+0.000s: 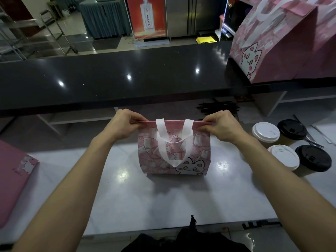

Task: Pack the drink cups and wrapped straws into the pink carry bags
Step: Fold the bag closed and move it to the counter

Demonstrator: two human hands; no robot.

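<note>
hands (pixel 173 124) pinching pink bag (pixel 196 153) top edge

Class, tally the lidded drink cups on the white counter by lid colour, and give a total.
White-lidded paper drink cups: 2, the farther one and the nearer one
Black-lidded paper drink cups: 2, the farther one and the nearer one
Total: 4

Both bare forearms reach forward toward twelve o'clock, converging slightly. The left hand (pixel 125 124) and right hand (pixel 221 125) are level, knuckles up, fingers curled in a pinch.
</note>
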